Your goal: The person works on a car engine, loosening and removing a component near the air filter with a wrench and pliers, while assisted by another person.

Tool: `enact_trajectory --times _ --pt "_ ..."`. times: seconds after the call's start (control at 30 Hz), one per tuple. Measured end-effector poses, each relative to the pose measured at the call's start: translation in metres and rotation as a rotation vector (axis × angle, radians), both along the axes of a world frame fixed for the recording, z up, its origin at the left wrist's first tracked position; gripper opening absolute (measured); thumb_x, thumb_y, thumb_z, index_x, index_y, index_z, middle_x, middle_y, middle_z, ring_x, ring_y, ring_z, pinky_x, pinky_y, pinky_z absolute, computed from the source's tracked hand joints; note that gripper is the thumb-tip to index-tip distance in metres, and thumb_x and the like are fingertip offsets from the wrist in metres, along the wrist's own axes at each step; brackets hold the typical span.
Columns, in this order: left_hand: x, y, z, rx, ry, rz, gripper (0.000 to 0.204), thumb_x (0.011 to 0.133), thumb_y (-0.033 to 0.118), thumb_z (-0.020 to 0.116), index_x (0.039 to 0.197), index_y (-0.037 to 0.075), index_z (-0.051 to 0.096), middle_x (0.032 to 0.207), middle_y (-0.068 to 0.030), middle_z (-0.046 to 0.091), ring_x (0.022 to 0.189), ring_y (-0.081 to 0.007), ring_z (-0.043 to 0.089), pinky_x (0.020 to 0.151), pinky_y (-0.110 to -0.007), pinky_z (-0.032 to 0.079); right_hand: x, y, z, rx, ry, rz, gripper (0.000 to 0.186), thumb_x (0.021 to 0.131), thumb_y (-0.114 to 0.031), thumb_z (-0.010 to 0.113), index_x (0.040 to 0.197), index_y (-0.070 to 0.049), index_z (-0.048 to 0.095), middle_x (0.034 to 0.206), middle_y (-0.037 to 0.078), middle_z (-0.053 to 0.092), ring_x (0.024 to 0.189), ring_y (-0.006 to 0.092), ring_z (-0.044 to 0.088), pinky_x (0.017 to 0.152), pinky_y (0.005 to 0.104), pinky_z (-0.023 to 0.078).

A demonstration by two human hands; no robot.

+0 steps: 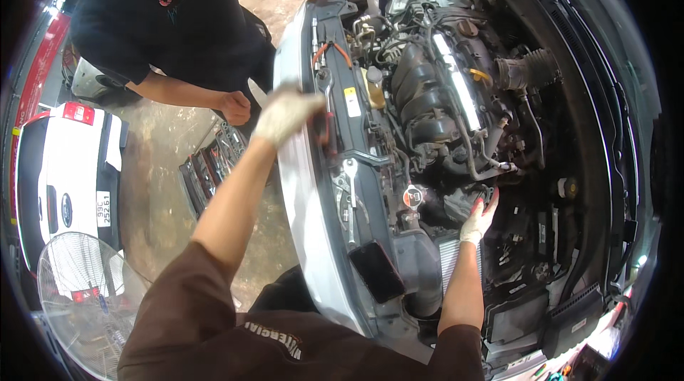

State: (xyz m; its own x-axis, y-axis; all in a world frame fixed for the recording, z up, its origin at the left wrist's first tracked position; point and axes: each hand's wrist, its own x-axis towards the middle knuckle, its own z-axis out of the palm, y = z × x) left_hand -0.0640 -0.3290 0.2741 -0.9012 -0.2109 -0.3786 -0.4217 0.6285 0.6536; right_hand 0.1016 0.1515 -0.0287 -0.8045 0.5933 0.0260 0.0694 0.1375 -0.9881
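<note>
My left hand (288, 114), in a pale work glove, is over the car's front edge beside the red-handled tool (325, 130). Motion smears its fingers, so its grip cannot be made out. Deep in the engine bay, my right hand (479, 223) wears a similar glove with bare fingertips. Its fingers are stretched and apart against a dark engine part (463, 203). Combination wrenches (350, 181) and pliers (342, 206) lie on the front panel (349, 135). Farther along sit another wrench (326, 85) and a tool with orange handles (332, 49).
A black phone (376, 272) rests near the air duct (419, 267). Across the bumper stands a person in a black shirt (178, 24), one hand on the car. On the floor are a toolbox (214, 156) and a fan (89, 302). A white vehicle (78, 146) is parked behind.
</note>
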Motion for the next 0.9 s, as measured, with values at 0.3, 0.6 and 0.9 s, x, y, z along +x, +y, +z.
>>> enact_trajectory --times 0.3,0.6,0.9 --pt "-0.085 -0.007 -0.040 -0.636 0.073 -0.185 0.046 0.090 0.044 0.075 0.110 0.003 0.082 0.107 -0.0224 0.082 0.101 -0.0403 0.080 0.092 -0.048 0.062 -0.009 -0.025 0.017 -0.092 -0.064 -0.022 0.067 0.108 -0.010 0.061 0.172 -0.010 0.040 0.174 0.002 0.044 0.133 0.0129 0.054 0.105 0.0245 0.046" --pt "0.125 0.080 -0.039 -0.472 -0.016 -0.468 0.049 0.103 0.045 0.062 0.099 -0.001 0.080 0.096 -0.0265 0.078 0.095 -0.0425 0.077 0.090 -0.053 0.061 -0.007 -0.007 0.002 -0.066 -0.006 -0.009 0.067 0.108 -0.005 0.061 0.171 -0.010 0.041 0.172 0.003 0.046 0.132 0.0145 0.056 0.101 0.0250 0.051" --pt "0.120 0.108 -0.038 -0.428 -0.133 -0.547 0.044 0.101 0.037 0.061 0.095 -0.002 0.080 0.100 -0.0262 0.079 0.099 -0.0413 0.079 0.093 -0.048 0.062 -0.006 0.001 -0.001 0.123 -0.035 -0.015 0.066 0.107 -0.004 0.062 0.170 -0.009 0.045 0.171 0.012 0.048 0.141 0.0229 0.057 0.107 0.0312 0.054"
